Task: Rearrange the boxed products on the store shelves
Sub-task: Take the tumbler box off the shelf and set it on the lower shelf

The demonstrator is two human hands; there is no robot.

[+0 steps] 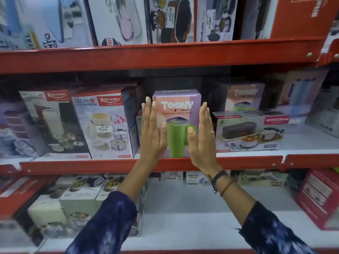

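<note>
Tumbler box [177,114] stands between left hand [153,132] and right hand [201,136].

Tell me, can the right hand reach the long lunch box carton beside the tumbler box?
Probably yes. The right hand is open, flat by the tumbler box, and the lunch box carton lies just beside it at the shelf front, nothing covering it.

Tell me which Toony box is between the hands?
The front Toony box, showing a green tumbler, between the left hand and right hand. The other Toony box sits farther back right.
</note>
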